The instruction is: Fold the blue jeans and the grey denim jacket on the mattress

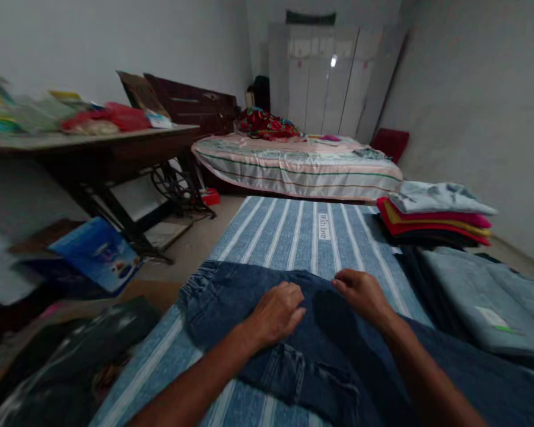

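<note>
The jeans [242, 302] lie flat across a striped blue cover [271, 231], waistband [200, 281] to my left, legs running off to the lower right. My left hand [278, 311] rests on the denim with fingers loosely curled; my right hand [360, 290], thumb drawn close to the fingers, is at the far edge. I cannot tell whether either grips cloth. I judge the denim soft but fairly thick, moderately heavy, neither slippery nor fragile; the gathered waistband and the side edges should give the surest hold, while the loose legs may drag. To the right of the jeans are a folded stack [436, 222] and, nearer, a grey-blue pile [485, 284]. Beyond the cover stand a bed [302, 175] and a pale wardrobe [320, 83]; at left, a table [129, 139] has a wheel [173, 182] beneath.
</note>
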A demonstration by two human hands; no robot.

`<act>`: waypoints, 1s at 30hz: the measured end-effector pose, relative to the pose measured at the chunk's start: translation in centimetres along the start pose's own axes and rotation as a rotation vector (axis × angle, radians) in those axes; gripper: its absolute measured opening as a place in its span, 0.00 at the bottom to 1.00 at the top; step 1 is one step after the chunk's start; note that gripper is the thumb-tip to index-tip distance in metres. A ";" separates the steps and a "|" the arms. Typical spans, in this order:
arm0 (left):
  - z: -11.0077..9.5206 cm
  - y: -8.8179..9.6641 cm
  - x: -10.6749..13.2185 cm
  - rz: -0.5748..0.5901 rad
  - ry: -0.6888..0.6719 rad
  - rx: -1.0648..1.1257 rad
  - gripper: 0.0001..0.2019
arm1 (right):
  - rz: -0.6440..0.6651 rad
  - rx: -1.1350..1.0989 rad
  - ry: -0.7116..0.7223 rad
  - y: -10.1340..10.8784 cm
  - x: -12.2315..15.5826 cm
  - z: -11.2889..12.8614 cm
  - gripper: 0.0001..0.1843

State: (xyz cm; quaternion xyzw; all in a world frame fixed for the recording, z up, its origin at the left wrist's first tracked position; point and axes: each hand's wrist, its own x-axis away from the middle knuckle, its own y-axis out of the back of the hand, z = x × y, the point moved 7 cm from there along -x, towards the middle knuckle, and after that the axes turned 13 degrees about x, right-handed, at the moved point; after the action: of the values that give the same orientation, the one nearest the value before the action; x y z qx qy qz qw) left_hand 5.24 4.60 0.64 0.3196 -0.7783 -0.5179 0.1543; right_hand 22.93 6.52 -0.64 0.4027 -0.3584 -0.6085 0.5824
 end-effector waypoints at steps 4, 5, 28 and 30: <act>2.1 -0.4 0.4 -0.078 0.046 -0.004 0.05 | 0.041 -0.037 -0.043 -3.6 -4.5 1.6 0.10; 2.5 -0.5 0.6 -0.108 0.048 -0.003 0.05 | 0.056 -0.047 -0.043 -4.2 -5.1 1.8 0.09; 3.4 -2.1 2.2 -0.354 -0.042 -0.019 0.05 | 0.412 -0.028 -0.040 -8.0 -8.1 3.0 0.24; 3.4 -2.1 2.1 -0.351 -0.038 -0.019 0.05 | 0.410 -0.044 -0.054 -8.1 -8.1 3.0 0.19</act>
State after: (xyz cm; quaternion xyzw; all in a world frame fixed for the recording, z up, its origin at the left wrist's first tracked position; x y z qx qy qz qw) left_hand 2.38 5.09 -2.88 0.4390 -0.7086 -0.5501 0.0496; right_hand 16.77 15.06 -6.08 0.2919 -0.4352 -0.4954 0.6928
